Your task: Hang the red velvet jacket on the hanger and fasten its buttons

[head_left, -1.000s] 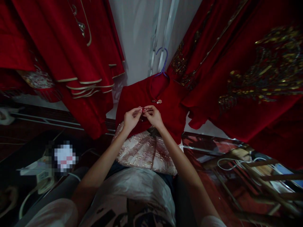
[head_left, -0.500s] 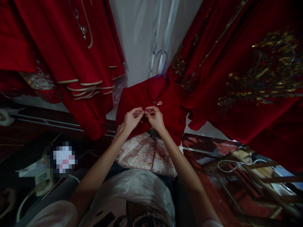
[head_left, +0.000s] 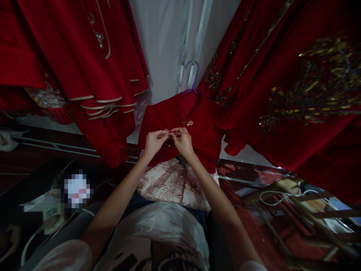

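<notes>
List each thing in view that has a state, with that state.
Purple hanger: hook exposed
Red jacket: on the hanger, front showing
Neck clasp: too small to tell whether fastened
Left hand: pinching at the jacket's front
Right hand: pinching close beside the left
Pale cloth: in folds below the jacket
White cable: loosely looped
</notes>
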`<state>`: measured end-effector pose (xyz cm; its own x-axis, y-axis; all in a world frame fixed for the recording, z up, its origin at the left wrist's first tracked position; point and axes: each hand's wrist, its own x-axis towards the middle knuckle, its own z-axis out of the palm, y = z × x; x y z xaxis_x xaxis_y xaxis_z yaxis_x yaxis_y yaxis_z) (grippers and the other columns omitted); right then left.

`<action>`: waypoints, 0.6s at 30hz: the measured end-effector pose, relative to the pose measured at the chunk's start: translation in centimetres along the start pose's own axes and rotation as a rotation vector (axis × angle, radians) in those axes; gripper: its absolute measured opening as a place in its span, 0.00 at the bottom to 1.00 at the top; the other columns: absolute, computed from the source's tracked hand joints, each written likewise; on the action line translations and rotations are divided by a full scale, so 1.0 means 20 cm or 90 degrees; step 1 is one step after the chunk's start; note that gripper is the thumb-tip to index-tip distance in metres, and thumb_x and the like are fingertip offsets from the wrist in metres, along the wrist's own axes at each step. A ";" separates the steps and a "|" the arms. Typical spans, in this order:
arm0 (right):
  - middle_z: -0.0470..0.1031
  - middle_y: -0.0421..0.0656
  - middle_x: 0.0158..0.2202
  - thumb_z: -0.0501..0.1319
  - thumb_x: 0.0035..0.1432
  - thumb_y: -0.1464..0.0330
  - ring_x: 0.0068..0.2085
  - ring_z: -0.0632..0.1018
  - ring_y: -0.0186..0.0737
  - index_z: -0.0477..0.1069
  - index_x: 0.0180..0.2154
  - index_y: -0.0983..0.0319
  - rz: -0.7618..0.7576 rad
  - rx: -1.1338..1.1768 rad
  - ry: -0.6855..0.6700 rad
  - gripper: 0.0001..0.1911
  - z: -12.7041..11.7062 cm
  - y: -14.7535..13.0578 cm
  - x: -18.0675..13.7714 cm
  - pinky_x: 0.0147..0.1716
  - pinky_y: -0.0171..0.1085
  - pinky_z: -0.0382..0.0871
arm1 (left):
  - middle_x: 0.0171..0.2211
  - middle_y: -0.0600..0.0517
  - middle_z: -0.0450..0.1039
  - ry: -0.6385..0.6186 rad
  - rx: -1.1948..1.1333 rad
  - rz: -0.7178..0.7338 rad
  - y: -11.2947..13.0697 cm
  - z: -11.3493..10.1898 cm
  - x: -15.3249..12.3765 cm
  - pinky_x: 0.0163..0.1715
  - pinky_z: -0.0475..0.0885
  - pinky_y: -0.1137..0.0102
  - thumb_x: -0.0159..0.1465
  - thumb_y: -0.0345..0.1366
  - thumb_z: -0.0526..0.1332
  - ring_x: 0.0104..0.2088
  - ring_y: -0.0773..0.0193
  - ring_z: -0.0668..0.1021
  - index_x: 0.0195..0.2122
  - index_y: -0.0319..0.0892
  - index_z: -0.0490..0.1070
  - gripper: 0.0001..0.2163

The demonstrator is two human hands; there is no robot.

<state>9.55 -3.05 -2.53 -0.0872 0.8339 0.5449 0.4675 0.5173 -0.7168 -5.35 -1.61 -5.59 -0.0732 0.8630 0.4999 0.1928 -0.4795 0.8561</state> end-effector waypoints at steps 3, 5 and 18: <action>0.69 0.47 0.41 0.57 0.60 0.68 0.37 0.73 0.36 0.72 0.40 0.62 -0.001 -0.001 0.013 0.08 0.02 0.01 0.00 0.37 0.34 0.73 | 0.35 0.47 0.80 0.000 0.022 0.015 0.00 -0.01 0.01 0.39 0.78 0.64 0.55 0.40 0.66 0.34 0.60 0.82 0.35 0.39 0.78 0.11; 0.70 0.48 0.42 0.56 0.61 0.67 0.37 0.74 0.36 0.72 0.41 0.63 0.003 0.006 0.007 0.09 0.02 0.02 0.01 0.38 0.35 0.74 | 0.34 0.48 0.80 0.002 0.033 0.022 -0.01 -0.02 0.00 0.39 0.77 0.65 0.55 0.40 0.65 0.33 0.61 0.81 0.33 0.40 0.77 0.09; 0.80 0.45 0.40 0.52 0.64 0.69 0.37 0.81 0.37 0.74 0.45 0.61 0.166 0.043 -0.369 0.14 -0.42 0.14 -0.19 0.37 0.38 0.76 | 0.41 0.47 0.70 -0.087 0.317 0.045 -0.16 0.05 -0.32 0.41 0.74 0.63 0.58 0.29 0.60 0.37 0.61 0.76 0.45 0.42 0.69 0.13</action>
<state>18.59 -6.33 -2.91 -0.4479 0.8932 0.0385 0.4828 0.2779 -0.8305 -4.50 -5.42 -11.69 0.0782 0.8600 0.5043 0.6372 -0.4321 0.6381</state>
